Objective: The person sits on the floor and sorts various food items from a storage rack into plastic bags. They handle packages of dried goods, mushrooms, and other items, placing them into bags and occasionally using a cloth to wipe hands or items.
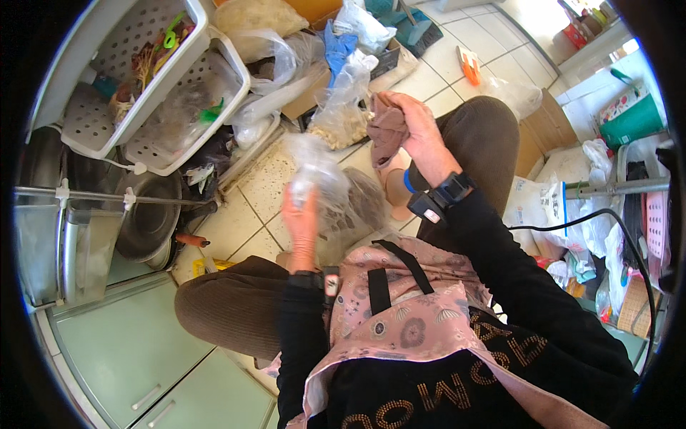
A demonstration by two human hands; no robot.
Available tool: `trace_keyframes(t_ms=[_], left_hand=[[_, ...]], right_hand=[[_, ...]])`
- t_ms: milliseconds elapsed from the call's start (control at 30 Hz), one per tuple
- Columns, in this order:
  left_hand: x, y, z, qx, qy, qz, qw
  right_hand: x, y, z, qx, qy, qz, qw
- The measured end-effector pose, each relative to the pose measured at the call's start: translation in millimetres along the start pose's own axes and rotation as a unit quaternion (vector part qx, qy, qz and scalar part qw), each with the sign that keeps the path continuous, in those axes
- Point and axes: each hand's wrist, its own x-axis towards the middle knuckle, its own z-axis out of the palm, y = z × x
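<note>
My left hand (300, 228) is closed around a crumpled clear plastic bag (316, 166), blurred by motion. My right hand (420, 123) grips a bunched mauve-brown cloth (386, 131) above my right knee. Low between my legs, a clear bag with dark contents (367, 195) sits right of my left hand; what it holds cannot be made out. Beyond my hands, a clear plastic bag of pale dried pieces (337, 126) rests on the tiled floor (252, 214). A pink patterned apron (396, 316) covers my lap.
White perforated baskets (236, 80) stand at the upper left, above a dark pan (150, 214). Green cabinet doors (128, 354) are at lower left. An orange-handled tool (470, 72) lies on the far tiles. A cluttered shelf with a metal rail (627, 187) and black cable (579, 220) flanks my right.
</note>
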Motion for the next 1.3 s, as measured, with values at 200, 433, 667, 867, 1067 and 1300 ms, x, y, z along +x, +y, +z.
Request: trace_keyframes(t_ms=[200,433,667,867,1067,1300], left_hand=[[-35,-69,30,0.539,-0.273,-0.014,0.797],[-14,-37,20,0.494,-0.352,-0.043,0.794],[78,79,-47,0.373,0.143,0.148,0.905],[219,123,-158,0.453,0.227,0.117,0.854],[375,75,-226,0.59,0.181,0.027,0.787],[417,52,-229,0.312,0.082,0.078,0.943]], right_hand=[[-2,-37,32,0.013,-0.023,0.021,0.999],[33,-77,87,-0.078,-0.14,0.024,0.987],[56,-88,158,-0.148,-0.258,-0.022,0.954],[48,-67,171,-0.133,-0.279,0.076,0.948],[35,-80,170,-0.161,-0.276,0.062,0.946],[28,-95,166,-0.129,-0.228,0.135,0.955]])
